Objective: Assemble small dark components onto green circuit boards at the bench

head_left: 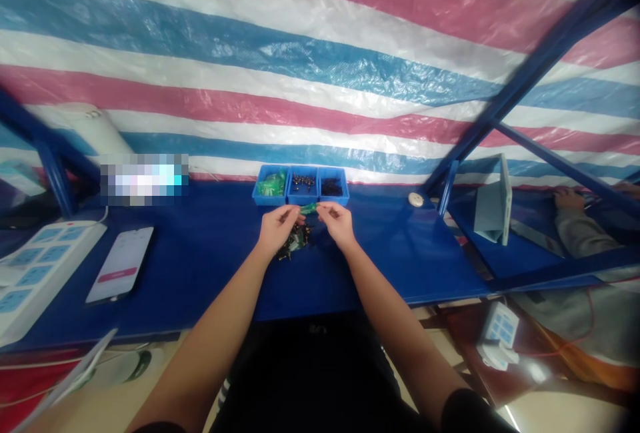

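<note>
Both my hands are raised just above the blue table [210,266], in front of three small blue bins [301,187]. My left hand [278,226] and my right hand [338,222] pinch the two ends of a small green piece [309,208] held between them. Fingers of both hands are closed on it. A small heap of dark and green parts [296,243] lies on the table under my left hand. The left bin holds green pieces [271,185]; the middle and right bins hold small dark parts.
A white power strip [35,270] and a phone [121,264] lie at the left. A small white round object [415,199] sits right of the bins. Blue frame bars [530,66] rise at the right, where a folded grey stand [494,203] and another person's hand [567,201] show.
</note>
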The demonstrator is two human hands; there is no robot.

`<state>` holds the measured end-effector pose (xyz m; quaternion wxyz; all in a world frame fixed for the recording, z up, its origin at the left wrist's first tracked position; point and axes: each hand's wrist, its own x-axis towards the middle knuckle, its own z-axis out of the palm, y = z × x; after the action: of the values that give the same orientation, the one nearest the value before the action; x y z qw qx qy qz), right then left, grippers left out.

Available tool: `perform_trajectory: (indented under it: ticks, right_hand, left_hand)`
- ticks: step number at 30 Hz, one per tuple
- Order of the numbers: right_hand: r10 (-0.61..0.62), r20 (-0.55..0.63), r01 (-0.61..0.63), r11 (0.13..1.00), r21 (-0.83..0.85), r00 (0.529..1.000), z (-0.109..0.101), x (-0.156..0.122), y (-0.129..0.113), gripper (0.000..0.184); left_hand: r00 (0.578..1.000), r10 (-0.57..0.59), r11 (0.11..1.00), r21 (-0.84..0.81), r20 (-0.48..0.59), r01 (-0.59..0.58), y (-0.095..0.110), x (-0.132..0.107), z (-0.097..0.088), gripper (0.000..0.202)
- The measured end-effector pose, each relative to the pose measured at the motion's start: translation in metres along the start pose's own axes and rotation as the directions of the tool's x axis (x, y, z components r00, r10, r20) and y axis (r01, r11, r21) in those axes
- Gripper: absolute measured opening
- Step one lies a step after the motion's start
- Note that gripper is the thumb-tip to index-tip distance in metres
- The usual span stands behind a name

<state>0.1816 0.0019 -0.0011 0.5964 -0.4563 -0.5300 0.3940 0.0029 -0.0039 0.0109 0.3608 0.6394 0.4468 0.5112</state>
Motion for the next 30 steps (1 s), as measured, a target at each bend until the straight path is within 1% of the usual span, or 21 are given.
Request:
perform_trajectory:
  ticks: [3,6,9,11,13,16,20,23,26,30]
  right_hand:
    - [0.038,0.056,-0.042,0.997,0.062,0.998,-0.001,0.0,-0.002,0.031]
    - [0.042,0.025,-0.043,0.997,0.062,0.999,0.0,0.0,-0.002,0.029]
    - [0.041,0.004,-0.041,0.996,0.085,0.999,0.002,0.001,0.0,0.033]
    - [0.044,0.01,-0.045,0.995,0.092,0.999,0.003,0.002,0.003,0.037]
    - [0.049,0.013,-0.05,0.997,0.063,0.999,0.003,0.003,0.005,0.034]
    - [0.048,-0.01,-0.048,0.999,0.007,0.999,0.002,0.003,0.008,0.029]
    - [0.02,-0.018,-0.021,0.999,-0.032,1.0,0.0,0.004,0.009,0.028]
    - [0.005,-0.013,-0.006,0.999,-0.048,1.0,0.0,0.003,0.007,0.027]
    - [0.031,0.027,-0.031,0.999,-0.005,0.999,0.001,0.001,0.005,0.028]
    - [0.086,0.087,-0.09,0.995,0.051,0.993,0.002,0.0,0.001,0.03]
  left_hand:
    - [0.997,0.051,0.996,0.07,-0.049,-0.047,0.001,0.0,-0.001,0.034]
    - [0.987,0.107,0.985,0.145,-0.119,-0.089,-0.002,0.001,-0.001,0.029]
    - [0.983,0.117,0.987,0.13,-0.139,-0.099,-0.005,0.002,0.001,0.029]
    - [0.986,0.095,0.99,0.118,-0.137,-0.079,-0.006,0.002,0.002,0.035]
    - [0.991,0.069,0.992,0.116,-0.118,-0.056,-0.006,0.002,0.002,0.04]
    - [0.993,0.058,0.994,0.1,-0.103,-0.047,-0.008,0.001,0.002,0.038]
    - [0.988,0.094,0.989,0.127,-0.122,-0.078,-0.01,0.002,0.001,0.033]
    - [0.985,0.143,0.975,0.186,-0.1,-0.123,-0.009,0.004,0.0,0.029]
    - [0.981,0.176,0.964,0.218,-0.079,-0.155,-0.007,0.004,-0.002,0.026]
    - [0.993,0.096,0.977,0.197,-0.074,-0.08,-0.005,0.002,-0.001,0.025]
